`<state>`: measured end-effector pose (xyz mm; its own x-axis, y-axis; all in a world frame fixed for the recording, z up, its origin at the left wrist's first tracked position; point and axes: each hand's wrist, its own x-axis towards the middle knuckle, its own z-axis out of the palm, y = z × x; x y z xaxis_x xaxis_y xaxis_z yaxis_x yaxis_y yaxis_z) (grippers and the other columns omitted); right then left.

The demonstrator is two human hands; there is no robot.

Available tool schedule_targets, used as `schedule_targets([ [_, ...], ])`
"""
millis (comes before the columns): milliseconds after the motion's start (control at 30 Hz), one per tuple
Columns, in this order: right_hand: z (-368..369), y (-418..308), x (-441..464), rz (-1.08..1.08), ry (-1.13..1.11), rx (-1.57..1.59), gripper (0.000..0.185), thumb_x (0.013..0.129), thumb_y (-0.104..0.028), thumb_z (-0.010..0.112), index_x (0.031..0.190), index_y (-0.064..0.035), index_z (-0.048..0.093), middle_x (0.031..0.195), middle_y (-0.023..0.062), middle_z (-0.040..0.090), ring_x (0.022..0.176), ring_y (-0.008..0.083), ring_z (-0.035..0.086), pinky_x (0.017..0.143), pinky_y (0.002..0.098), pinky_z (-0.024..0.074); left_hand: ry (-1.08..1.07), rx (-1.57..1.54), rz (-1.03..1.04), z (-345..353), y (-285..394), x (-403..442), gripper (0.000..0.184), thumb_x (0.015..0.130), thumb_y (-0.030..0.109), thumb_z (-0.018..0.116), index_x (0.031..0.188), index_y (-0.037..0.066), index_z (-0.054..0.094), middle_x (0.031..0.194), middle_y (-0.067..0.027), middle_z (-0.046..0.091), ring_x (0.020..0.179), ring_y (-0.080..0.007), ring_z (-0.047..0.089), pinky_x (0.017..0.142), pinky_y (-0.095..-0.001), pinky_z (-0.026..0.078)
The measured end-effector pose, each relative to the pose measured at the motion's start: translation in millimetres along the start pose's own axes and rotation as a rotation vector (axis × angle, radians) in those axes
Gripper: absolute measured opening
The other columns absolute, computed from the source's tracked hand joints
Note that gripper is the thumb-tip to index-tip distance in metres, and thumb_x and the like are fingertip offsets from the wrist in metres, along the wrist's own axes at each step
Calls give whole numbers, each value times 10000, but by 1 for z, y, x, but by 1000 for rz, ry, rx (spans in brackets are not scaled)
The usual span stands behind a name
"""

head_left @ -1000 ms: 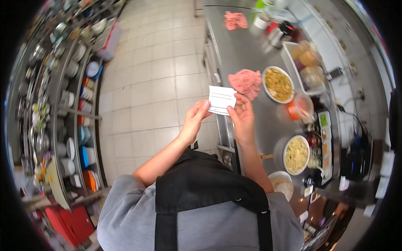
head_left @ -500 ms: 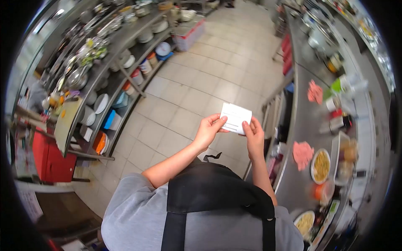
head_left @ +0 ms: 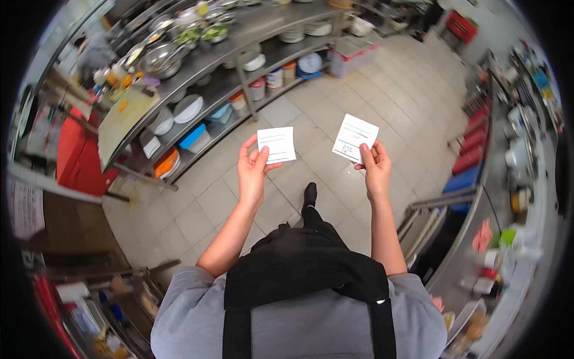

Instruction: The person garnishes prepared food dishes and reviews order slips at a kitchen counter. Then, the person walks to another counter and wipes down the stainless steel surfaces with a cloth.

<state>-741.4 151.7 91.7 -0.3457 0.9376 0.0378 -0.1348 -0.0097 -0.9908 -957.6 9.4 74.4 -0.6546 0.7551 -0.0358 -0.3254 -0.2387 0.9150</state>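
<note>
My left hand (head_left: 253, 170) pinches a small white paper slip (head_left: 277, 145) between thumb and fingers, at its lower left corner. A second white slip (head_left: 355, 137), with printed lines and a cluster of dark marks, is held by my right hand (head_left: 375, 167) at its lower right edge. The two slips are apart, both raised above the tiled floor. The print is too small to read.
Left, a steel shelf unit (head_left: 239, 36) holds bowls, plates and tubs, with a cutting board (head_left: 128, 122) at its corner. A red cabinet (head_left: 81, 161) stands beyond. Right is a steel counter (head_left: 463, 251) with a pink cloth (head_left: 482, 236). Part of a person (head_left: 427, 21) shows far off.
The view has swung from the counter toward the shelves. The paper held between both hands now shows as two separate slips, one per hand, and my hands have moved apart.
</note>
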Motion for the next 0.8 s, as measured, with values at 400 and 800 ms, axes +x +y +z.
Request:
schedule_targets([
  [400,148,54,242,28,-523,-113,161,939,-177,568,1012,-33,575,834,5,658,679,40,567,535,194,415,552,62,372,-61,62,134,222,933,104,566,1128,17,626,1177,-59,510,932,-135,596,709,-278,575],
  [800,319,92,282,38,-869,-103,172,930,-153,575,1051,-32,561,952,33,662,753,69,596,549,222,456,1030,357,797,-266,245,222,301,849,-34,523,1139,5,596,1099,-71,605,811,-109,600,699,-248,530],
])
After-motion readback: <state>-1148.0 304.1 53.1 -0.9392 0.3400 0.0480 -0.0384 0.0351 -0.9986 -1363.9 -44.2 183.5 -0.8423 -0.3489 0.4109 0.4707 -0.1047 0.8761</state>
